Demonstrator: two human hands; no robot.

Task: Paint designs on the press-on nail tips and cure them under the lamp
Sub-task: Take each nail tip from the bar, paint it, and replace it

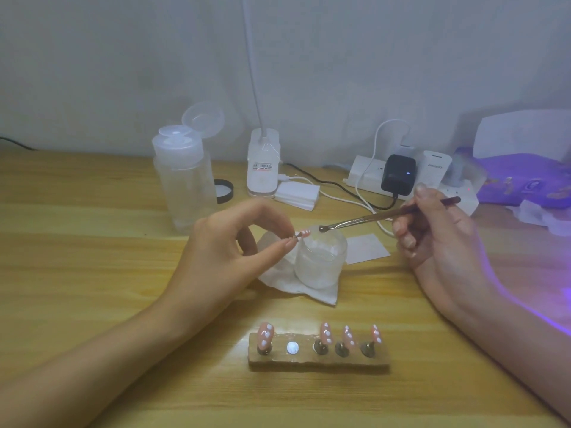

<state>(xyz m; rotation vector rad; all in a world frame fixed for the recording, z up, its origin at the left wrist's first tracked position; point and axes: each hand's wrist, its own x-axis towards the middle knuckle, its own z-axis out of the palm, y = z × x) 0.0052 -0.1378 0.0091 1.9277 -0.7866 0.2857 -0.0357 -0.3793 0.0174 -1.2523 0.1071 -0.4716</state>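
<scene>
My left hand (234, 242) pinches a small stand carrying a pink nail tip with white dots (304, 233), held just left of a frosted jar (321, 261). My right hand (432, 230) grips a brown tool (389, 214) whose rounded end hangs over the jar's rim, close to the held tip. Near the table's front, a wooden holder (318, 355) carries several pink dotted tips on pegs; one slot shows a bare silver disc (292, 347).
The jar stands on a white tissue (287, 279). A clear pump bottle (182, 183) with open lid, a black cap (224, 190), a white lamp base (262, 168), a power strip (367, 177) with chargers and cables, and a purple-lit curing lamp (522, 177) line the back.
</scene>
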